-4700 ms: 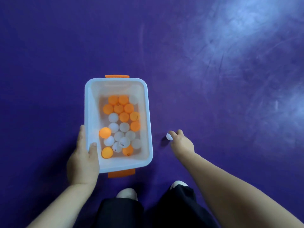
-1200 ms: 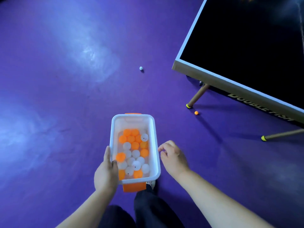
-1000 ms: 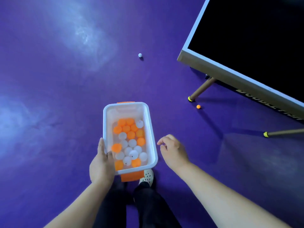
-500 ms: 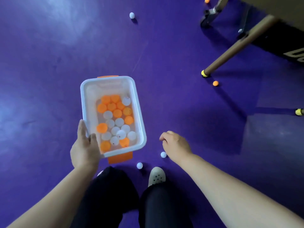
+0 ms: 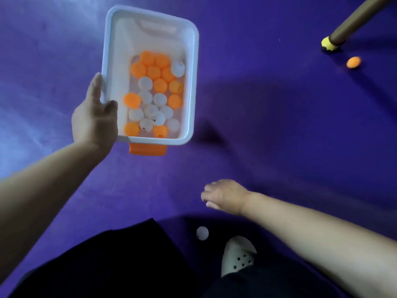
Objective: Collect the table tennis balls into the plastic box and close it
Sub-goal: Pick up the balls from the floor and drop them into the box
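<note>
1. The fingers (image 5: 97, 82) of the left hand (image 5: 94, 120) lie along the outside of a box wall. The thumb (image 5: 111, 106) is hooked over the rim to the inside, and together they clamp that wall.
2. The thing gripped is the white rectangular plastic box (image 5: 194, 82), held at its near-left corner. I place it at 11 o'clock in the view, open-topped, with its long axis running 12 to 6.
3. Inside the box I see orange and white table tennis balls (image 5: 160, 98) packed together on the bottom, toward the 6 o'clock end. One orange ball rides against the left wall, just beside the thumb.
4. An orange latch (image 5: 148, 149) hangs from the box's 6 o'clock end.
5. The fingers (image 5: 206, 195) of the right hand (image 5: 224, 195) are curled downward and blurred. I cannot tell whether they enclose anything. The hand is at 5 o'clock from the box, well apart from it, over the purple floor (image 5: 279, 125).
6. A loose white table tennis ball (image 5: 202, 233) lies on the floor at 6 o'clock from the right hand, near it but not touching.
7. A white perforated shoe (image 5: 238, 253) is just beside that ball at its 4 o'clock. Dark trousers (image 5: 129, 263) fill the lower edge.
8. A loose orange table tennis ball (image 5: 353, 62) lies at 2 o'clock in the view. It is near the yellow foot cap (image 5: 328, 45) of a brown table leg (image 5: 354, 20).
</note>
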{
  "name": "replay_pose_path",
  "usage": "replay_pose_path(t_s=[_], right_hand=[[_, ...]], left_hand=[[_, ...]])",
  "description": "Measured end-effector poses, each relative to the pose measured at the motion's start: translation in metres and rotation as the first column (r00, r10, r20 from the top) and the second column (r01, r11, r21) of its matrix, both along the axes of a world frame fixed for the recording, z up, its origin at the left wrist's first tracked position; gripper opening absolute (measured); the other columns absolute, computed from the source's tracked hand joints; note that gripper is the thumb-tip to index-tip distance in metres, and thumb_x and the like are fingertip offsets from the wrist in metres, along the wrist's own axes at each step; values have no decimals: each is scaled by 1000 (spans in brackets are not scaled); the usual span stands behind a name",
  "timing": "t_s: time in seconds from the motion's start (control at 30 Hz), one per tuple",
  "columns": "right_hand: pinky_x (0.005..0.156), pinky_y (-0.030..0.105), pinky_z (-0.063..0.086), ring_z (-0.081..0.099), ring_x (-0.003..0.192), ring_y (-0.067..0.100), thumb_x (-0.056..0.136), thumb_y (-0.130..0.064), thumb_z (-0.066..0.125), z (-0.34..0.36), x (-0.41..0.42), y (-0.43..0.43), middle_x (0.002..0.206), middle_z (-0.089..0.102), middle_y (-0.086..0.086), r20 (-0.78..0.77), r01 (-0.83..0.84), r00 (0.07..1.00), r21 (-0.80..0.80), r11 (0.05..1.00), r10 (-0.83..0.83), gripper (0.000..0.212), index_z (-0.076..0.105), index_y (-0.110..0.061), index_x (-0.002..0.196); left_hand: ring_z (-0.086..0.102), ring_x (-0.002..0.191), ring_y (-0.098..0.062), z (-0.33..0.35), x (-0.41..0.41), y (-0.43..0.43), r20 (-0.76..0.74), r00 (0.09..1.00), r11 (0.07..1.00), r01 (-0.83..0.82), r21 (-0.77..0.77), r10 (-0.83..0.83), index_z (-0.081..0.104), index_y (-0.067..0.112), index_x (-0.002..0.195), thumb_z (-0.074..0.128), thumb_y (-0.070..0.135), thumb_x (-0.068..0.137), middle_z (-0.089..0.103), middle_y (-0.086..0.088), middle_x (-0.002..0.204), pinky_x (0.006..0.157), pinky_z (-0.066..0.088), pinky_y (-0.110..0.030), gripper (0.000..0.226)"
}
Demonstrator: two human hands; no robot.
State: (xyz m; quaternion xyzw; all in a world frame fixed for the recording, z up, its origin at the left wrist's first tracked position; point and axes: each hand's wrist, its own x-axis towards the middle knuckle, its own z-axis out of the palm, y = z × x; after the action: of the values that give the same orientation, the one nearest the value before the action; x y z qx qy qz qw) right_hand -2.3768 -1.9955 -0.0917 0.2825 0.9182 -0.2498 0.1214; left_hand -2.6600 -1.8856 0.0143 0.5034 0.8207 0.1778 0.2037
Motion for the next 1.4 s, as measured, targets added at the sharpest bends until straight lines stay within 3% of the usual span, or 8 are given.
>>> replay_pose_path(t_s=[0.23,0.67,0.77,0.9,1.0,1.2,1.33,1.4], right_hand=[[45,27,44,57,52,25,71,-32,78,-60,-9,-25,68,56,5,-142,-50,989,-84,995,38,27,61,-13,79],[74,42,41,53,94,35,93,-26,49,-66,2,-90,132,36,11,64,-8,998,-262,965,26,53,32,-39,141],[82,45,39,52,103,35,99,-22,31,-67,2,-94,124,43,12,123,116,988,-217,969,-90,38,40,-29,136],[73,37,29,49,101,32,94,-24,47,-63,2,-91,116,50,12,134,194,977,-218,956,-168,25,51,-17,119],[66,33,43,55,86,26,70,-36,61,-64,24,-90,104,57,6,-35,232,972,58,971,-230,37,53,-21,102],[74,37,51,45,94,22,63,-49,51,-82,78,-105,108,56,5,-105,561,814,394,728,-571,43,50,-28,101],[49,31,50,59,62,23,47,-37,79,-86,93,-106,85,61,6,-11,647,719,377,663,-695,60,47,-25,96],[33,28,43,58,46,23,55,-35,73,-86,96,-103,72,60,6,-44,688,688,357,631,-725,50,46,-24,96]], left_hand=[[57,115,-29,-48,22,2,117,991,994,50,100,-62,30,34,145,47,24,92,56,-3,135,97,45,-38,57],[56,94,-37,-55,23,-38,23,992,992,125,29,-126,42,28,132,47,19,89,63,-14,112,79,43,-40,45],[55,88,-37,-49,28,-40,28,992,992,119,47,-120,45,26,125,46,17,87,63,-15,105,76,44,-41,39],[56,90,-38,-47,34,-42,40,990,990,132,40,-134,44,26,127,47,18,88,62,-14,105,78,44,-42,40],[49,83,-31,-46,38,-43,39,985,986,166,22,-167,43,27,130,47,17,90,56,-8,97,73,40,-37,41],[49,79,-33,-52,50,-45,49,972,973,230,-10,-229,43,29,126,47,18,89,57,-10,94,68,37,-35,39],[47,82,-29,-57,56,-45,67,964,966,260,-9,-258,42,29,132,47,18,90,59,-14,105,71,37,-35,43],[49,84,-30,-59,59,-45,75,961,963,268,-12,-267,40,29,134,47,19,90,60,-15,113,72,38,-35,46]])
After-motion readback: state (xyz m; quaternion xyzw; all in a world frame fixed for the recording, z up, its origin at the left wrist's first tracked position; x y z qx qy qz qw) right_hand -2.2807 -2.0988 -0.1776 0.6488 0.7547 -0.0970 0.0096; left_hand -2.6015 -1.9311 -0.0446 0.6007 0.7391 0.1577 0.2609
